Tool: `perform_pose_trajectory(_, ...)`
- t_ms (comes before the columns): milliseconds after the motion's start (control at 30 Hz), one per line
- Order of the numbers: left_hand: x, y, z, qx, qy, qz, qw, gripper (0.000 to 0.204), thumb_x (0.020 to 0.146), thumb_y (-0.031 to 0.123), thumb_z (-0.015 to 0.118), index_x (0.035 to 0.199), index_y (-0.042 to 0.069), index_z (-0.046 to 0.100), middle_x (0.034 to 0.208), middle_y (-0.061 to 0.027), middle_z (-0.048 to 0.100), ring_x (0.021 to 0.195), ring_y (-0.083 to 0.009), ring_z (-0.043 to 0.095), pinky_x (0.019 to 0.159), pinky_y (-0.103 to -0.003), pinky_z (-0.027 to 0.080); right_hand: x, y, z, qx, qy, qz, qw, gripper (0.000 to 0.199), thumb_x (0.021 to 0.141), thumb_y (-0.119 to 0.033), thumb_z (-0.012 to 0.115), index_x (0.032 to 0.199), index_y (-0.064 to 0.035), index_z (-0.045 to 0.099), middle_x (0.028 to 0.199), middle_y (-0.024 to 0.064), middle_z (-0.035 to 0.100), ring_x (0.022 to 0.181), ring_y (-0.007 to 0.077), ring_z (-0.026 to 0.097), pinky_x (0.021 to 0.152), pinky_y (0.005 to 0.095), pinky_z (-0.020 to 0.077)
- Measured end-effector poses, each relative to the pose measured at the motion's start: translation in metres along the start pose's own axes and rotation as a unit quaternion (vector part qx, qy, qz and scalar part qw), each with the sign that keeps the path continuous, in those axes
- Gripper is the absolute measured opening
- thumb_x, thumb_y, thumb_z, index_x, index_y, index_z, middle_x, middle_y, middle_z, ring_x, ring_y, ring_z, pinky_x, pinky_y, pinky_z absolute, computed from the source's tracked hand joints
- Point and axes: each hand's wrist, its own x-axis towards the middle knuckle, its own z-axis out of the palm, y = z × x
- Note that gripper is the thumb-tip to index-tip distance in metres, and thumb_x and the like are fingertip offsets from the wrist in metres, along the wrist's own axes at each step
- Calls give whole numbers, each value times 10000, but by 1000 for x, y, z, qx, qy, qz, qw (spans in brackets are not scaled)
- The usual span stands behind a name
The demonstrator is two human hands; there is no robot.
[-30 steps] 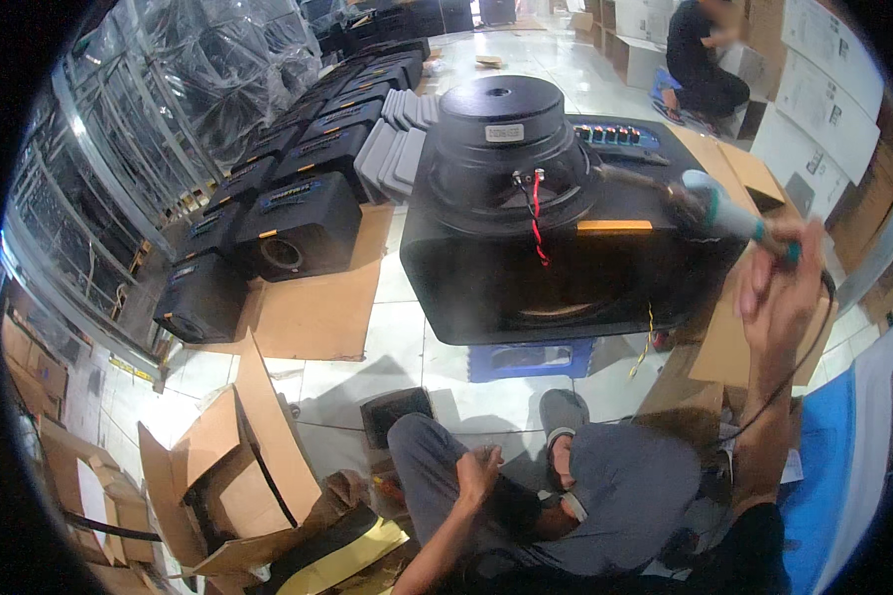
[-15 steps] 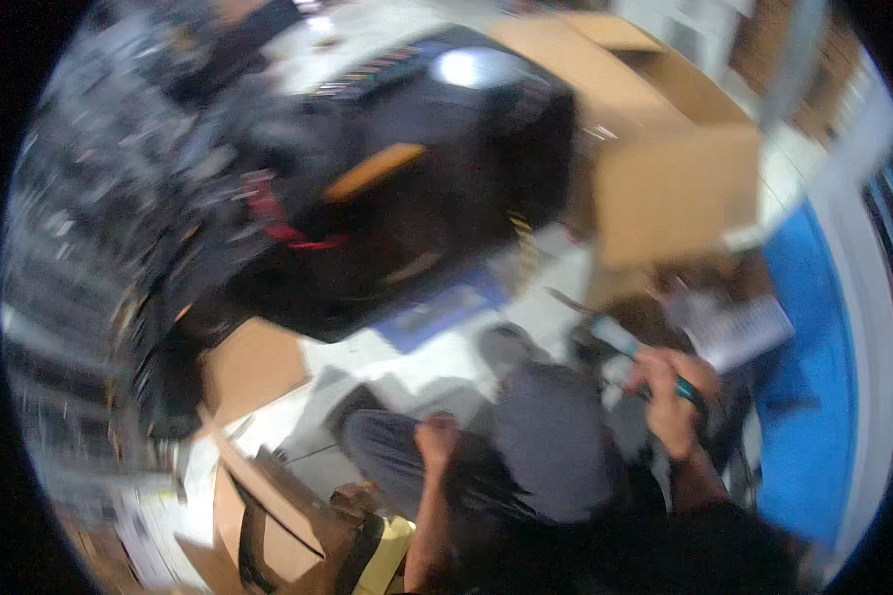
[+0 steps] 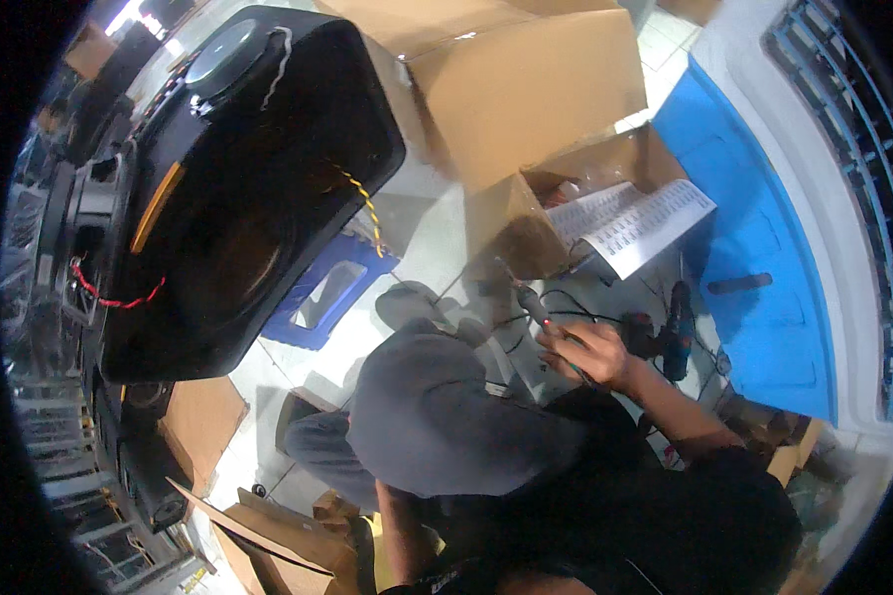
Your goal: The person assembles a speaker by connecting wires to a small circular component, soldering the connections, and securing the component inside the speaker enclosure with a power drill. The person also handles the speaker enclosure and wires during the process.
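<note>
My right hand [image 3: 587,354] is closed around a soldering iron [image 3: 534,304], a pen-shaped tool with a dark grip and a small red light. Its thin tip points up and left, toward an open cardboard box [image 3: 526,233]. Printed white sheets [image 3: 645,228] lie over that box's edge. My left forearm [image 3: 397,535] runs down behind my raised grey-trousered knee, which hides the hand. To the left rests a large black speaker cabinet [image 3: 258,178], from which a yellow-and-black twisted wire [image 3: 369,208] and a red-and-black one [image 3: 119,302] hang.
Beneath the cabinet is a blue plastic stool [image 3: 313,307]. A teal-and-black power drill [image 3: 677,332] and dark cables lie right of my hand. A big carton [image 3: 536,89] stands ahead, a blue panel [image 3: 764,248] at right, and an opened carton [image 3: 278,540] at lower left.
The view has swung right, so the cabinet and boxes appear further left. My left hand, seen earlier on my leg, is now hidden. The soldering iron stays in my right hand.
</note>
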Motion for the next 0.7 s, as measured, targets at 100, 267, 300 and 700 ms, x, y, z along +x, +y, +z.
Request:
perform_pose_trajectory(100, 20, -2, 10, 15, 0, 32, 999, 333, 866, 217, 729, 1105, -14, 732, 821, -193, 758, 788, -310, 766, 706, -382, 575, -9, 50, 44, 8, -193, -19, 981, 552, 837, -61, 670, 1374, -11, 553, 1135, 169, 643, 933, 313, 682, 755, 399, 584)
perform_pose_trajectory(267, 52, 13, 21, 42, 12, 86, 995, 337, 869, 221, 728, 1104, -20, 731, 820, -195, 758, 791, -312, 767, 710, -383, 575, 5, 115, 132, -14, -277, -50, 959, 597, 942, -112, 592, 1498, -26, 391, 1323, 198, 596, 1173, 369, 610, 928, 457, 548)
perform_pose_trajectory(300, 54, 21, 21, 35, 16, 86, 996, 338, 870, 222, 728, 1104, -21, 731, 819, -195, 758, 792, -312, 767, 711, -383, 576, 8, 122, 149, -22, -243, -63, 968, 593, 934, -105, 587, 1492, -25, 405, 1339, 201, 587, 1183, 367, 603, 935, 453, 544)
perform_pose_trajectory(700, 16, 97, -8, -13, 2, 66, 998, 327, 887, 234, 709, 1083, -27, 721, 881, -204, 760, 814, -332, 762, 745, -393, 576, -9, 162, 179, -168, -345, -67, 921, 594, 943, -168, 546, 1520, -77, 436, 1411, 214, 520, 1228, 351, 565, 977, 472, 472)
